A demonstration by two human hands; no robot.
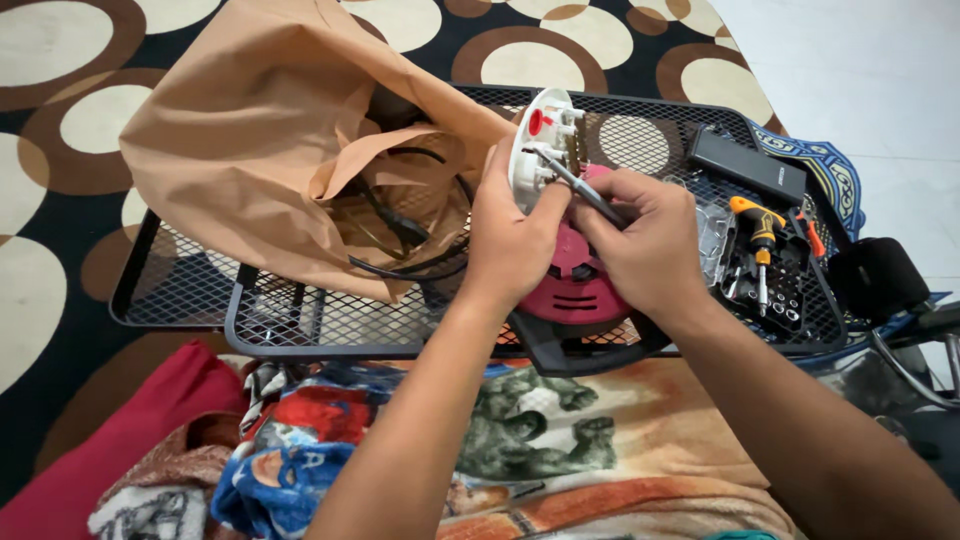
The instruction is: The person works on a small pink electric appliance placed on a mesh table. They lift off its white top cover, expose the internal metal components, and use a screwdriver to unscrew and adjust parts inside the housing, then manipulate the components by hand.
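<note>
Black wire-mesh tray [300, 320] over patterned carpet: left hand [510, 235] grips white round base plate [540, 140] tilted upright, steadying it while right hand [645, 240], alongside, clasps a screwdriver [580, 188] against it.

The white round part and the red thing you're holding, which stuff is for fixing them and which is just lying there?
In use:
- white round part, held by the left hand
- red appliance body
- screwdriver, in the right hand

Lying about:
- tan cloth
- black cable
- orange-handled screwdriver in the bit case
- black box
</note>
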